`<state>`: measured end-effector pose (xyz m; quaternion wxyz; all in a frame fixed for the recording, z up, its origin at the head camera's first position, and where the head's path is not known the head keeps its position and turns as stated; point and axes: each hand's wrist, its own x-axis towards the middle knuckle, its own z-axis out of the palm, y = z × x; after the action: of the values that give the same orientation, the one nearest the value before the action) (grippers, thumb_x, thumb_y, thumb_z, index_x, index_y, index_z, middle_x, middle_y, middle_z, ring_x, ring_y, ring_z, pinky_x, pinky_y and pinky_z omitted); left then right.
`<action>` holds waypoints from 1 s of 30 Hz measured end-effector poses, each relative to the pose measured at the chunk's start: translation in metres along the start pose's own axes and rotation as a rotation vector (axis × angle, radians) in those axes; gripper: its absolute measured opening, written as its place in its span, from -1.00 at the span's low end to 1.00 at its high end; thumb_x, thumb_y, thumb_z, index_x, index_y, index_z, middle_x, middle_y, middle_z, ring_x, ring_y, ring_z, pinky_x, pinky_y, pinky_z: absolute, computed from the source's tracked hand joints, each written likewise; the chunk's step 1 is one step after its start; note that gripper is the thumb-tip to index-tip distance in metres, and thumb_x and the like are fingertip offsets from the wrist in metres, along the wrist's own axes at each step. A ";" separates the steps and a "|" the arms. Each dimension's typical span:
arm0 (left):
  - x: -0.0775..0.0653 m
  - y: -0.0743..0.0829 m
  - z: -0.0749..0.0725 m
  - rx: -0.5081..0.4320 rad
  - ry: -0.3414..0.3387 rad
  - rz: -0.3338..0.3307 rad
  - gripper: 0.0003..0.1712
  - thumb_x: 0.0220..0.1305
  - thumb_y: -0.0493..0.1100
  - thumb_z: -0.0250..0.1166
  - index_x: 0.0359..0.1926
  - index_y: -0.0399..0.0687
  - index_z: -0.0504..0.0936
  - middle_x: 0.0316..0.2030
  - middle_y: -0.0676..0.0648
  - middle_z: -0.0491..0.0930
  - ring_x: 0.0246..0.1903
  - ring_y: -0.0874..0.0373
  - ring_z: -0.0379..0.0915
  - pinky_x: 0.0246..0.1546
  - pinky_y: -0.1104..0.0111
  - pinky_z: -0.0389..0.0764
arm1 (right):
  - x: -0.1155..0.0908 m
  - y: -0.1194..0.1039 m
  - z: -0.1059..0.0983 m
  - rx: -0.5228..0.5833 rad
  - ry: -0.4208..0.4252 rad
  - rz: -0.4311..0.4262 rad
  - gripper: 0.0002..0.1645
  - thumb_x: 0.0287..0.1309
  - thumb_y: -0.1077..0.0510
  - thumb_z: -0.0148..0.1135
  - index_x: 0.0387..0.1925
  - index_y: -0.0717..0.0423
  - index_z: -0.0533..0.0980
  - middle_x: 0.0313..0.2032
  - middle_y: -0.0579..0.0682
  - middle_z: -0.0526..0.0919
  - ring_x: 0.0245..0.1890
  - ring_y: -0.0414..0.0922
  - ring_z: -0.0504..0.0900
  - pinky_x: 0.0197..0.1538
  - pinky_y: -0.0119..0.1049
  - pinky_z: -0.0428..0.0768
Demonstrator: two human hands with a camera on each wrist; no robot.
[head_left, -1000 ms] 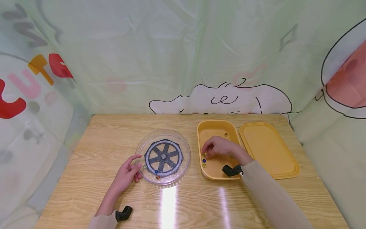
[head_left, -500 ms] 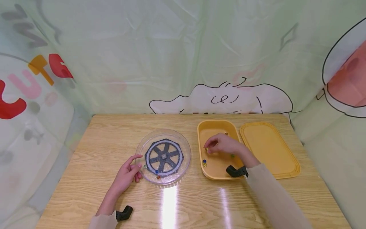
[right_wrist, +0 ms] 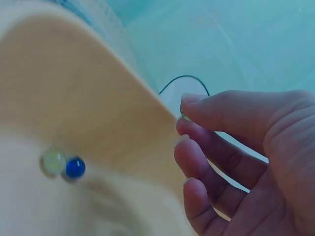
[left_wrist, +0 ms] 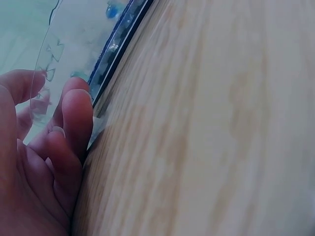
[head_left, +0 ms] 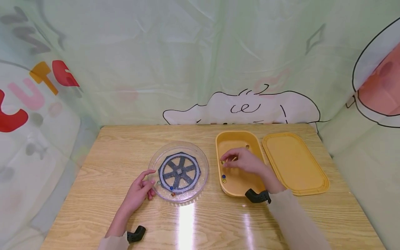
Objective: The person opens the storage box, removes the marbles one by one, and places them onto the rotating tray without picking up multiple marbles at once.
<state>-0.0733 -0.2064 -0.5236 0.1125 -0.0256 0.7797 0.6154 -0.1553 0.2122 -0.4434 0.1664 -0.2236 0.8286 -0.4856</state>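
Note:
In the head view my right hand (head_left: 242, 161) is over the yellow plastic box (head_left: 242, 189), pinching a clear yellow-green marble (right_wrist: 185, 115) between thumb and fingertip, close to the box's left wall. A blue marble (right_wrist: 75, 167) and a clear yellowish marble (right_wrist: 54, 160) lie together on the box floor. Another amber marble (head_left: 247, 146) sits near its back. On the left, my left hand (head_left: 139, 192) touches the side of a round clear dish (head_left: 203, 158) with relaxed fingers. Inside the dish lie a blue marble (head_left: 171, 188), an orange one (head_left: 173, 194) and a pale green one (head_left: 159, 182).
A dark spoked wheel shape (head_left: 179, 171) shows in the dish. Right of the box lies its flat yellow lid (head_left: 295, 163). Everything rests on a wooden table (head_left: 125, 146), with a printed curtain (head_left: 156, 69) behind and at both sides.
The right hand has lifted the marble from near the blue one, moving back and then slightly left towards the box's left wall. The left hand stays at the dish.

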 end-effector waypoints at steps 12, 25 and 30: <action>0.000 0.001 0.000 -0.004 0.005 -0.007 -0.57 0.49 -0.19 0.15 0.32 0.06 0.41 -0.54 -0.19 0.56 -0.62 0.08 0.47 -0.55 0.34 0.57 | 0.002 -0.015 0.026 -0.007 0.023 -0.041 -0.78 0.16 0.29 0.40 -0.14 0.24 0.66 -0.31 -0.07 0.66 -0.30 -0.07 0.55 -0.25 -0.33 0.54; -0.002 0.003 0.000 -0.006 -0.010 0.049 -0.58 0.48 -0.20 0.16 0.30 0.00 0.43 -0.55 -0.22 0.55 -0.63 0.07 0.48 -0.58 0.34 0.56 | 0.011 -0.038 0.059 -0.046 0.087 -0.118 -0.81 0.16 0.28 0.39 -0.15 0.17 0.69 -0.33 -0.13 0.65 -0.32 -0.14 0.53 -0.24 -0.30 0.55; -0.002 0.002 0.000 -0.005 -0.012 0.038 -0.57 0.48 -0.19 0.16 0.31 0.02 0.42 -0.54 -0.23 0.55 -0.63 0.08 0.48 -0.57 0.34 0.56 | 0.015 -0.045 0.071 0.003 0.090 -0.142 -0.82 0.16 0.29 0.39 -0.16 0.17 0.69 -0.31 -0.10 0.66 -0.31 -0.14 0.54 -0.24 -0.29 0.54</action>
<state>-0.0718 -0.2057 -0.5210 0.1057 -0.0074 0.7778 0.6196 -0.1238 0.1336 -0.4385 0.0946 -0.2594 0.8166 -0.5069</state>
